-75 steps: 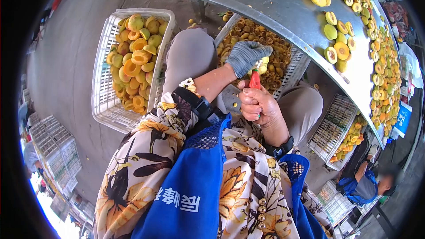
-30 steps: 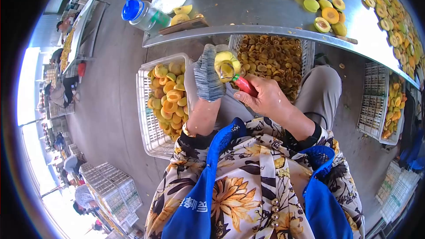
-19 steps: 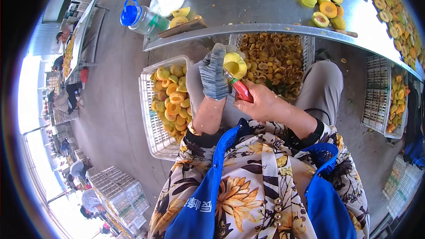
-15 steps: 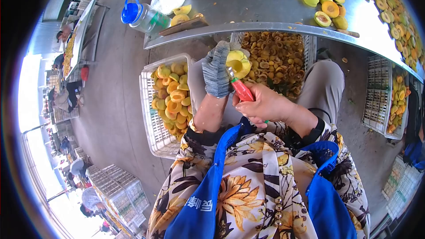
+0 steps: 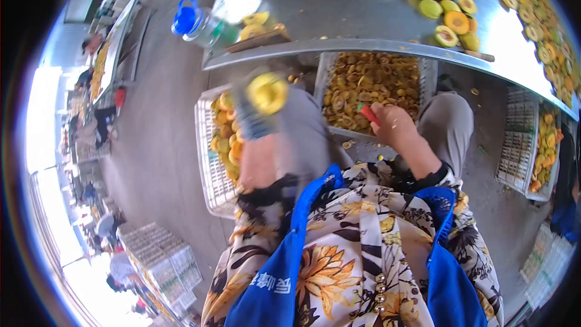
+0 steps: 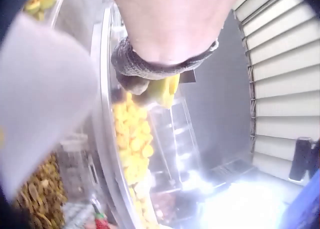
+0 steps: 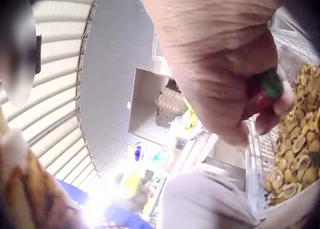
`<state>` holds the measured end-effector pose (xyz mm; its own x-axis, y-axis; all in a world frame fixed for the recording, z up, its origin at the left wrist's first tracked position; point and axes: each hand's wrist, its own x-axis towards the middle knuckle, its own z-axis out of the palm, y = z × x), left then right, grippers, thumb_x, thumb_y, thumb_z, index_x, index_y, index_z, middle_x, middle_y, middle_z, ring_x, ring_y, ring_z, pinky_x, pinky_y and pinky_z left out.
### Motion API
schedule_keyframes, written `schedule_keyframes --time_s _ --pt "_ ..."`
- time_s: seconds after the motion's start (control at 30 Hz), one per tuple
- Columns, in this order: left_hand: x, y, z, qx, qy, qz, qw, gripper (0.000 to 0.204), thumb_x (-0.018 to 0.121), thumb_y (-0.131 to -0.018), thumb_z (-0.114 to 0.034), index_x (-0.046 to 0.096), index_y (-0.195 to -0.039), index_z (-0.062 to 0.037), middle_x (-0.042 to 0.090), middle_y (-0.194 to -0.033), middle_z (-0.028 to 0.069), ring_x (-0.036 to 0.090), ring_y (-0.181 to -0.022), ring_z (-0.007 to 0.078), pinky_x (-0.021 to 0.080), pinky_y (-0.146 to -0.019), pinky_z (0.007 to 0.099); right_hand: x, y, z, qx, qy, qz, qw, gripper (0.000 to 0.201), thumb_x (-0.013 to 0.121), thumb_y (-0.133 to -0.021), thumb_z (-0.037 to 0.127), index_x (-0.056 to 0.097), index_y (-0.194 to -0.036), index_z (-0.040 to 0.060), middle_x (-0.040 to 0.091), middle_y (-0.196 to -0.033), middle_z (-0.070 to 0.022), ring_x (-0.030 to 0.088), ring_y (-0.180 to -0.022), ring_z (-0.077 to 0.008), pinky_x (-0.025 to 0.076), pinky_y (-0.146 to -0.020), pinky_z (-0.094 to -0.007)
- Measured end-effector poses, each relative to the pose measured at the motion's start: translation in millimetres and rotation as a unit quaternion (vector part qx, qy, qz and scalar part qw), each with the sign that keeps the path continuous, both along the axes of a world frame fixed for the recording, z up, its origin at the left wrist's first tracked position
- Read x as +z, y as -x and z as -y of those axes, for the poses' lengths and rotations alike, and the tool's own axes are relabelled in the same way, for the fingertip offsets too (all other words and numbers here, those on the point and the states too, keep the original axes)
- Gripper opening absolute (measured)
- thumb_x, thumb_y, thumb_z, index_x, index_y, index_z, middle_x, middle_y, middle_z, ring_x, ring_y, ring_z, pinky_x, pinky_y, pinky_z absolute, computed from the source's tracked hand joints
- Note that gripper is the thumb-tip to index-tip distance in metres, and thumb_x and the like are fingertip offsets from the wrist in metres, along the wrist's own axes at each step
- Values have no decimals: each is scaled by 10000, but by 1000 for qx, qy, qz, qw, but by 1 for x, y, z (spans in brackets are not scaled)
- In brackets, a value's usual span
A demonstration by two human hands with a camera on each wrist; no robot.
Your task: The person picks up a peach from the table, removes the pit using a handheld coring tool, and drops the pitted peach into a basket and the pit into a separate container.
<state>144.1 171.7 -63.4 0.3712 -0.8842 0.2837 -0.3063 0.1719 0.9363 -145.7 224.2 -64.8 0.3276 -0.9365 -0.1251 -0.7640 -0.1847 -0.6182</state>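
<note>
My left hand [image 5: 247, 112], in a grey striped glove and blurred by motion, holds a hollowed yellow peach half [image 5: 267, 94]. It is over the white crate [image 5: 204, 145] of peach halves at the left, overlapping it in the head view. In the left wrist view the yellow flesh [image 6: 171, 86] shows just past the glove [image 6: 145, 66]. My bare right hand [image 5: 396, 126] grips a red-handled pitting tool [image 5: 368, 114] with a green collar, near the crate [image 5: 323, 82] of pits and scraps. The right wrist view shows the fingers curled round its handle [image 7: 259, 101]; its metal end is hard to see.
A metal table [image 5: 357, 15] runs across the front, bearing cut peaches [image 5: 455, 22], a blue-lidded bottle [image 5: 186, 19], a plastic bag [image 5: 236, 0] and a brown flat object [image 5: 260, 40]. Another crate [image 5: 514, 139] of fruit stands at right. My knees [image 5: 448, 118] flank the pit crate.
The tool was working inside the peach half with both hands together. Now the left hand has swung left with the hollowed half, and the right hand has drawn right with the tool.
</note>
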Motion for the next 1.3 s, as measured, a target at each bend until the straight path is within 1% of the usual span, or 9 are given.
schedule_keyframes --time_s 0.03,0.07,0.2,0.27,0.4,0.53,0.7,1.0,1.3 --pt "-23 -54 -12 -77 2 -5 997 307 547 -786 -99 521 -1090 -62 572 -979 66 549 -855 167 462 -733 256 3 2 -2 -7 -24 -1 1000 186 575 -726 173 519 -839 36 575 -693 -178 571 -655 -332 452 -610 -408" --pt "-33 -80 -29 -36 -27 -170 984 377 549 -789 -105 480 -1156 -52 583 -950 54 560 -834 170 464 -710 273 7 6 -4 -14 -47 -3 999 210 586 -706 196 526 -828 35 586 -748 -208 570 -747 -365 444 -687 -420" --pt "44 -95 -43 77 -291 516 802 318 633 -747 -301 617 -1003 -113 581 -1033 98 559 -923 279 436 -827 335 21 14 -12 -65 12 89 994 212 595 -725 199 529 -846 38 569 -767 -183 558 -741 -357 449 -666 -410" --pt "48 -75 -21 50 -175 423 888 308 638 -746 -280 613 -984 -85 568 -1063 105 536 -972 270 425 -845 337 32 19 -11 -133 43 127 982 245 616 -723 189 544 -903 39 556 -777 -173 550 -743 -353 450 -667 -403" --pt "84 92 52 -186 -139 208 950 322 619 -749 -105 587 -1070 -84 585 -1072 79 580 -929 179 443 -809 271 49 35 -10 -219 103 233 942 324 645 -710 157 548 -997 43 577 -842 -167 566 -776 -333 457 -689 -374" --pt "68 255 125 -286 54 486 824 427 545 -780 -367 533 -1140 -137 527 -1155 135 500 -1069 261 395 -903 353 59 61 -23 -318 65 246 913 346 662 -720 185 547 -1011 38 601 -785 -163 586 -713 -326 469 -646 -342" --pt "34 374 159 -364 -210 514 748 525 625 -697 -411 538 -1133 -133 572 -1070 154 557 -976 274 433 -841 364 46 94 -46 -400 86 312 857 308 658 -756 125 551 -1036 50 597 -698 -84 560 -598 -131 455 -581 -259" --pt "42 325 127 -379 -99 154 907 378 733 -631 -203 542 -910 -34 616 -853 100 597 -741 202 474 -684 293 58 112 -10 -421 146 211 870 465 684 -729 198 472 -1121 65 586 -757 -50 549 -678 -117 453 -642 -264" --pt "40 212 30 -416 -208 -367 805 374 467 -880 -363 520 -1048 -33 588 -923 109 584 -841 172 500 -733 292 58 39 16 -317 -123 665 665 323 579 -802 68 454 -1094 17 530 -655 -32 422 -396 -63 320 -334 -213"
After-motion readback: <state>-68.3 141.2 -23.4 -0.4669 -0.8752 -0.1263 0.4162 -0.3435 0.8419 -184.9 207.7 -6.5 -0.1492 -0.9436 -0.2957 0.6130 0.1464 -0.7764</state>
